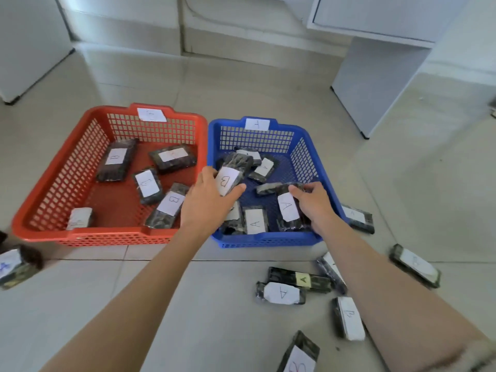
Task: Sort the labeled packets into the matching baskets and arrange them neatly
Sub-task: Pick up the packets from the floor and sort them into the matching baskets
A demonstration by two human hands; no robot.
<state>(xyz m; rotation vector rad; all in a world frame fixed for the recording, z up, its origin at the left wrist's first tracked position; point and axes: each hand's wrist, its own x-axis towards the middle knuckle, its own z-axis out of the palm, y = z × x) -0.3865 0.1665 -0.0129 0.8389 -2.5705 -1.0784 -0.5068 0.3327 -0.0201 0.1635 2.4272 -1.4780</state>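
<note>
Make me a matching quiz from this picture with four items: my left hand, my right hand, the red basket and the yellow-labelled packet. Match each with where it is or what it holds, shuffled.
Column one:
1. left hand
2. right hand
3. red basket
4. yellow-labelled packet

Column two:
a. lies on the floor
b. grips the A packet in the blue basket
c. stands left of the blue basket
d. holds the B packet

Pairs: 1-d, 2-b, 3-c, 4-a

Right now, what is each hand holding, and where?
Left hand grips the B packet at its near end; right hand grips an A packet at its far end.
</note>
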